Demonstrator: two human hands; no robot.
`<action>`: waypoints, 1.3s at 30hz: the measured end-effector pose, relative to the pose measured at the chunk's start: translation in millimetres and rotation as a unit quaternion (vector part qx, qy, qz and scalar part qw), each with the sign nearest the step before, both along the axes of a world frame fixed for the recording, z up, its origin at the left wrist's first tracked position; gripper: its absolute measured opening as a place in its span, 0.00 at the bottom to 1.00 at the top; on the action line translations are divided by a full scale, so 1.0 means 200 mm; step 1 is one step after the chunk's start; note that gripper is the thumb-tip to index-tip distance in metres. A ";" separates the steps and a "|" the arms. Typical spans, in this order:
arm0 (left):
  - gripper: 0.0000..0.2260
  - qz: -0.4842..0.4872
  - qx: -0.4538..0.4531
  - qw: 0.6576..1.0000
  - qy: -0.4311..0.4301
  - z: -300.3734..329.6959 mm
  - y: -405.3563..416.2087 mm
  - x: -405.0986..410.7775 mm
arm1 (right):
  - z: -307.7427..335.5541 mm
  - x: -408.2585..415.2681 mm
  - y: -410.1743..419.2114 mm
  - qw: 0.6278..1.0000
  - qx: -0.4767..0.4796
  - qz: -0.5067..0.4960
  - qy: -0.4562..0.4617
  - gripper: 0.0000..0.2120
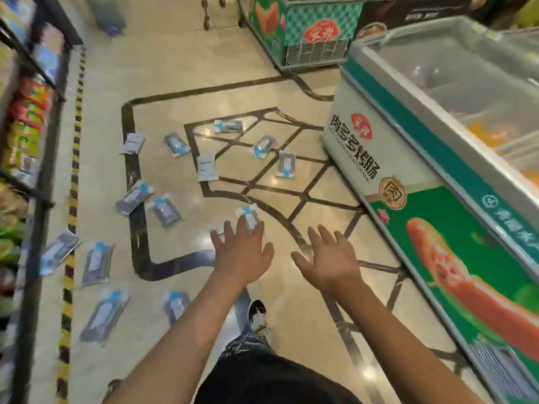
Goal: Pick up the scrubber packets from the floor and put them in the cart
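Several scrubber packets, clear bags with dark scrubbers and blue labels, lie scattered on the shop floor. One packet (248, 215) lies just beyond my left hand (243, 252), whose spread fingers overlap it in view; whether they touch it I cannot tell. My right hand (328, 258) is stretched out beside it, fingers apart, holding nothing. Other packets lie further off, such as one (165, 212) to the left and one (286, 164) near the freezer. More lie at the lower left (97, 263). Only cart wheels (207, 23) show at the top edge.
A long chest freezer (437, 158) runs along the right side. A second freezer (303, 33) stands at the back. Shelving with goods (29, 126) lines the left, edged by a yellow-black floor strip (73, 199). My shoe (258, 316) is on the tiled floor below my arms.
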State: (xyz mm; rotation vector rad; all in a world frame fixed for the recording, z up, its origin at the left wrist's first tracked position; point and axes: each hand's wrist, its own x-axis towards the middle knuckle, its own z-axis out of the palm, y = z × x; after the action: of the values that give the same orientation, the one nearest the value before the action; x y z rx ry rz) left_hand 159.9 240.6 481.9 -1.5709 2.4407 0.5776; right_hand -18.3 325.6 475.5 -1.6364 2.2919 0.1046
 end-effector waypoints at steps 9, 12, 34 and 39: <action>0.24 0.047 -0.006 0.997 0.067 0.01 -0.85 -0.27 | 0.11 -0.33 -0.91 0.997 -0.041 0.046 0.041 0.37; 0.23 0.032 -0.015 0.998 0.059 0.00 -1.05 -0.37 | 0.11 -0.43 -1.11 0.998 -0.043 0.036 0.031 0.35; 0.24 0.258 0.070 0.963 -0.035 -0.43 -2.63 -1.58 | -0.29 -1.64 -3.30 0.953 0.018 0.301 -0.032 0.32; 0.24 0.320 0.106 0.941 -0.030 -0.64 -2.75 -1.70 | -0.48 -1.65 -3.49 0.916 0.054 0.392 -0.064 0.34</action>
State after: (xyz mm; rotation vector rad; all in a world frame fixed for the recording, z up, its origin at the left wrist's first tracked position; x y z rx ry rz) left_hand -180.9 -309.8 353.4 -2.2305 1.7114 0.8343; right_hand -347.8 -372.2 378.5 -2.3108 1.3825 0.2859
